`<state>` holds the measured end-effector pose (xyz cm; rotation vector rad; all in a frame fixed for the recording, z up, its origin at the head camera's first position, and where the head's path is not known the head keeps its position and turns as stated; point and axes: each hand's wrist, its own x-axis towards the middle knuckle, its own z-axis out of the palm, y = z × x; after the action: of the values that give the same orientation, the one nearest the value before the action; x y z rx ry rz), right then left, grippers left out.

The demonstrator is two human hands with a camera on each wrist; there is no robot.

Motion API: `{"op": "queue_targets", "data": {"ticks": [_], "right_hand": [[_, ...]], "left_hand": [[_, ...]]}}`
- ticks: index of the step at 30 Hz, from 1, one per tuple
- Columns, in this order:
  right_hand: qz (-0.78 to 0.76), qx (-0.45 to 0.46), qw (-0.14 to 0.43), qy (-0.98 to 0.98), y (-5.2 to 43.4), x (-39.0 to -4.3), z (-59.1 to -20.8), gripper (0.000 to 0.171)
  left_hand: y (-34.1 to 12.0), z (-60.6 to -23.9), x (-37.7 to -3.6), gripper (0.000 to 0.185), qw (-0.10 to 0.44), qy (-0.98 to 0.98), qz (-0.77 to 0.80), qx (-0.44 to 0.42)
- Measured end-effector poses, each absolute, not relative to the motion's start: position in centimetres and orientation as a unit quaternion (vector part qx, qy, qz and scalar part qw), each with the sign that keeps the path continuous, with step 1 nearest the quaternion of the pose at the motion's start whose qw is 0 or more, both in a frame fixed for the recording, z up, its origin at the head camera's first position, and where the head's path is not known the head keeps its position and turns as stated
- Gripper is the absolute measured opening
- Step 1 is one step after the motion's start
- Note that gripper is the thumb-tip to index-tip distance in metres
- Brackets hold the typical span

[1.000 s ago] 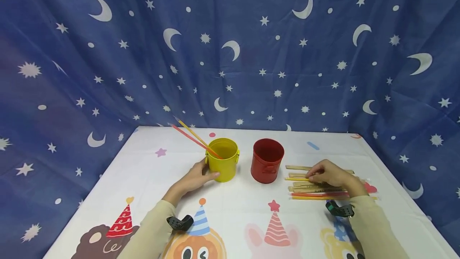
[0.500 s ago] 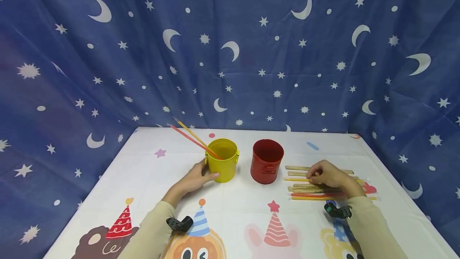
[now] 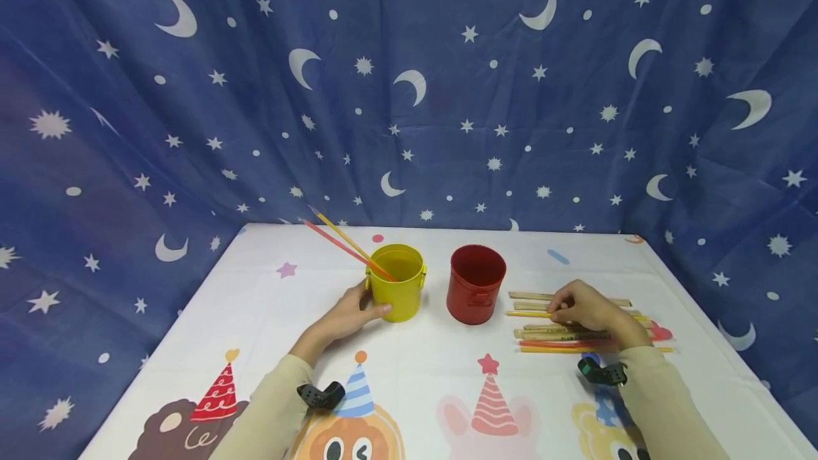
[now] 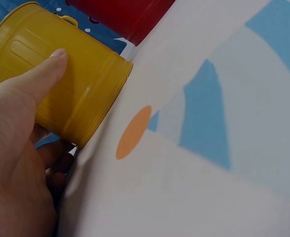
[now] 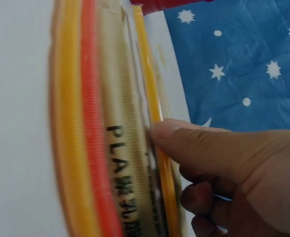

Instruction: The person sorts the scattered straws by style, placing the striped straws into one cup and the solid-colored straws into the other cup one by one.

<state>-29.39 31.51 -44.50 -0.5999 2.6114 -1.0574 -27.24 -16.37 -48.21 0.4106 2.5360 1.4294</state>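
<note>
Left hand (image 3: 350,316) grips the yellow cup (image 3: 397,282); right hand (image 3: 584,308) pinches a yellow straw (image 3: 527,314) in the row beside the red cup (image 3: 476,283); a slipping pinch risks scattering neighbouring straws.

Two buckets (image 3: 434,286) stand side by side, straws (image 3: 575,332) lying right.

A yellow bucket (image 3: 397,282), a red bucket (image 3: 475,284), and a blue curtain (image 3: 409,91) patterned with white moons and stars.

Open cloth in front, buckets mid-table

Bare tablecloth (image 3: 434,375) between the sleeves; yellow bucket (image 3: 397,282) and red bucket (image 3: 474,284) just apart, narrow gap; straws (image 3: 575,336) spread right of red.
</note>
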Motion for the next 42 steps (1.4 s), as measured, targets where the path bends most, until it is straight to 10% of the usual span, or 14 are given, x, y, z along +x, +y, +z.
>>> {"op": "queue_targets", "data": {"ticks": [42], "right_hand": [[-0.459,-0.206,-0.106,0.857,30.5,-27.5,-39.3,0.013]], "left_hand": [[-16.3,-48.2,-27.0,0.095,0.1,0.854,0.492,0.138]]}}
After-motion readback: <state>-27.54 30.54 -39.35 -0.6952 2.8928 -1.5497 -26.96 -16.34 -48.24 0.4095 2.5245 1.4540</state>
